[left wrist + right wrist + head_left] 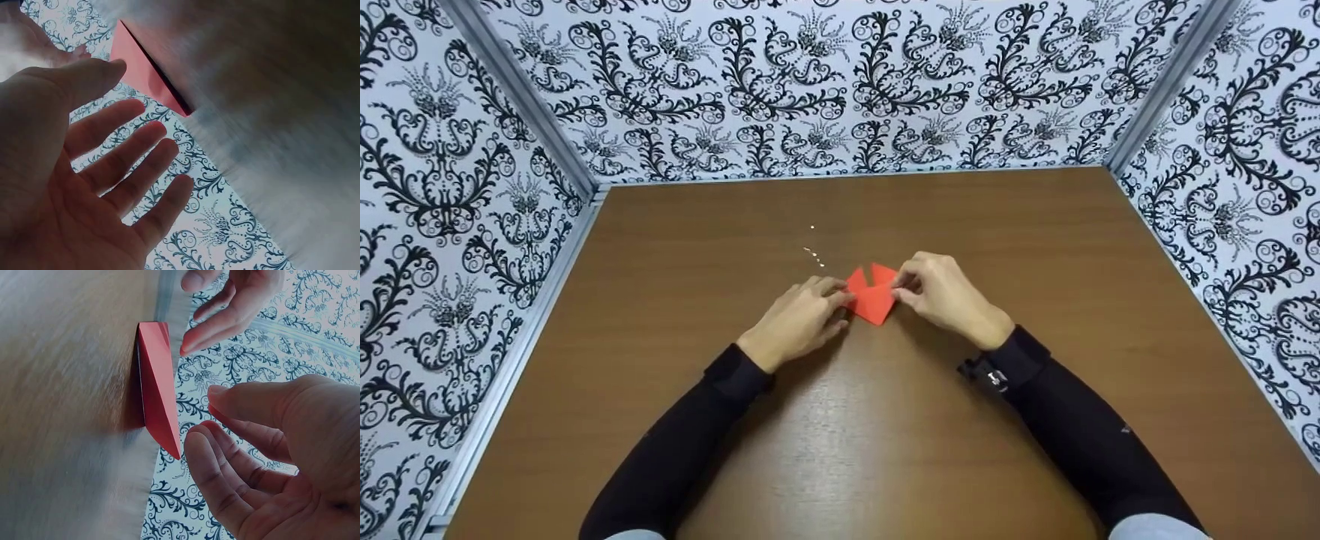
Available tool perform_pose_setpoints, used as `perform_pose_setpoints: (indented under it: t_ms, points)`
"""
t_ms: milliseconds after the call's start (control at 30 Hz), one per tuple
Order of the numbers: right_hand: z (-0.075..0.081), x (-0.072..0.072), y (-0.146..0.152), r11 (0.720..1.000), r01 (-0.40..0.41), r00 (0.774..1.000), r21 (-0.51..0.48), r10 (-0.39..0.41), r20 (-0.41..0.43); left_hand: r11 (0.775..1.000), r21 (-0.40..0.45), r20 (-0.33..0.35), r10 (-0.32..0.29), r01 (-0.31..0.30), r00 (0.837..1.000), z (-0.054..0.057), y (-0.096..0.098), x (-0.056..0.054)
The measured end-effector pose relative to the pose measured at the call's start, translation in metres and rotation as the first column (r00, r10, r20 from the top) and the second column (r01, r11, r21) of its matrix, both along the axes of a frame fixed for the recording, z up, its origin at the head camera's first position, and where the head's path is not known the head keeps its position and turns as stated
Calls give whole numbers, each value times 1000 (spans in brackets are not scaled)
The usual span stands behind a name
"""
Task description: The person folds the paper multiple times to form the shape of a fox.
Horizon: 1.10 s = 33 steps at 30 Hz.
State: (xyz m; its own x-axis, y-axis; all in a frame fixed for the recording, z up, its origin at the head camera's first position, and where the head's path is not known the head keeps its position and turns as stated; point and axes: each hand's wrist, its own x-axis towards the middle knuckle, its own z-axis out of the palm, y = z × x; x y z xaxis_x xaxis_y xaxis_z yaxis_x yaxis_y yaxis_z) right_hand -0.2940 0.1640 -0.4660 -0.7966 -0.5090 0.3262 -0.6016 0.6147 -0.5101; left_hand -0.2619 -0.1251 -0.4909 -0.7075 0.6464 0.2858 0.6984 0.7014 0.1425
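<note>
A folded piece of red paper lies on the brown table, its point toward me and two flaps parted by a notch at the far side. My left hand is at its left edge. In the left wrist view the fingers extend loosely and the thumb overlaps the paper; contact is hard to tell. At the right corner is my right hand, thumb and fingers bent toward each other. The right wrist view shows a gap between that thumb and the fingertips, with the raised paper just beyond them.
The wooden table spreads around both hands. Several small white specks show on it beyond the left hand; bits or glints, I cannot tell. Walls with a black-and-white scroll pattern border the back and sides. A dark band with a buckle circles the right wrist.
</note>
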Motion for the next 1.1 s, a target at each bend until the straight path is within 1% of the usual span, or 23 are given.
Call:
perform_pose_setpoints:
  t_ms: [100, 167, 367, 533, 633, 733, 833, 1000, 1100]
  points:
    - [1, -1, 1, 1000, 4, 1000, -9, -4, 4, 999, -22, 5, -31, 31, 1000, 0, 1, 1]
    - [2, -3, 1, 1000, 5, 1000, -11, -5, 5, 999, -34, 16, -41, 41, 999, -1, 1, 1]
    - [2, -4, 0, 1000, 11, 1000, -6, -11, 23, 997, -54, 68, -46, 50, 997, -3, 1, 1]
    - [0, -5, 0, 1000, 14, 1000, 18, -14, 17, 997, -61, 96, -45, 51, 994, -3, 3, 2]
    - [-1, -4, -1, 999, 8, 1000, 44, -9, 27, 995, -79, 104, -45, 54, 994, -3, 3, 4]
    - [-2, -4, -5, 997, -3, 998, 82, -2, 57, 994, -96, 108, -47, 58, 993, -2, 3, 5]
    - [-2, -5, -9, 993, -21, 994, 118, 8, 107, 993, -103, 110, -49, 61, 993, -2, 3, 5]
    - [-4, -6, -16, 985, -46, 981, 166, 13, 195, 993, -100, 133, -48, 62, 990, 0, 3, 6]
    - [-8, -7, -19, 982, -56, 973, 179, 14, 232, 994, -89, 142, -53, 66, 988, 0, 4, 7]
